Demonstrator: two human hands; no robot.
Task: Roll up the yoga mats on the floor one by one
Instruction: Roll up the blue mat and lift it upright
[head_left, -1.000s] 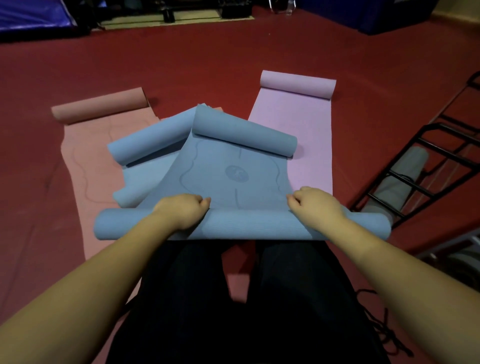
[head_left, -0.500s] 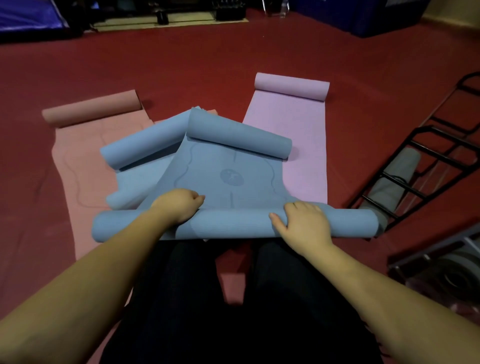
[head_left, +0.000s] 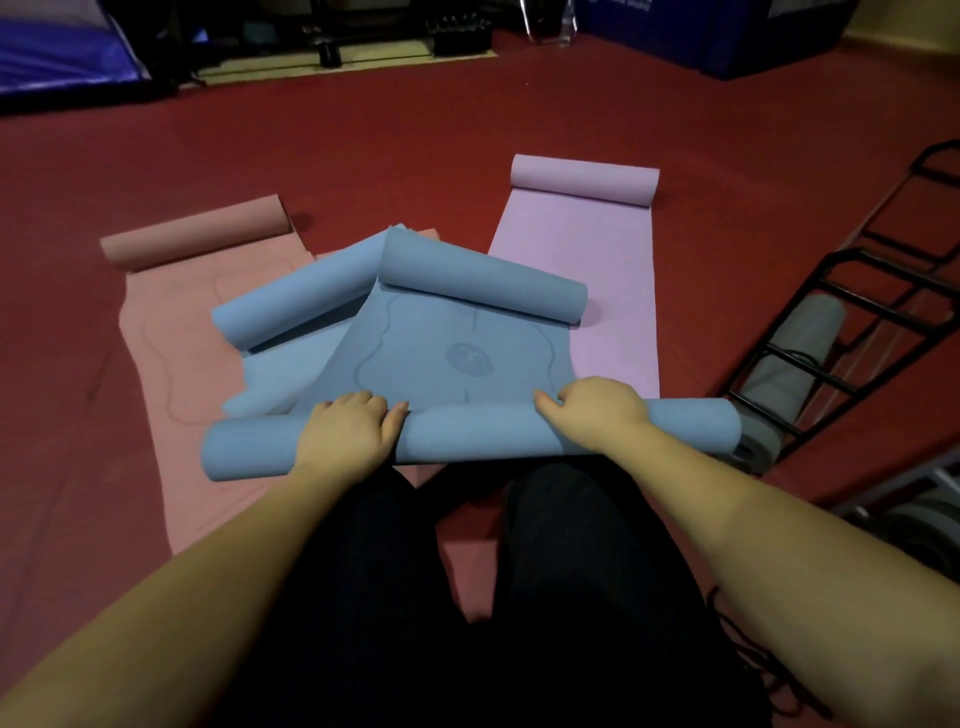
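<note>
A person kneels on a red floor (head_left: 467, 135). The left hand (head_left: 349, 434) and right hand (head_left: 597, 410) both grip the near rolled end of a blue yoga mat (head_left: 457, 358), which overlaps a second blue mat (head_left: 291, 306), a pink mat (head_left: 171, 332) and a lilac mat (head_left: 576, 249).

My left hand (head_left: 349, 432) and right hand (head_left: 597, 411) are resting side by side on the near roll of the blue rubber yoga mat (head_left: 457, 358), which is lying before my knees. The pink yoga mat (head_left: 171, 332) is lying to its left, the lilac yoga mat (head_left: 582, 244) behind and right, partly beneath it. The black metal rack (head_left: 852, 322) is standing at far right.
</note>
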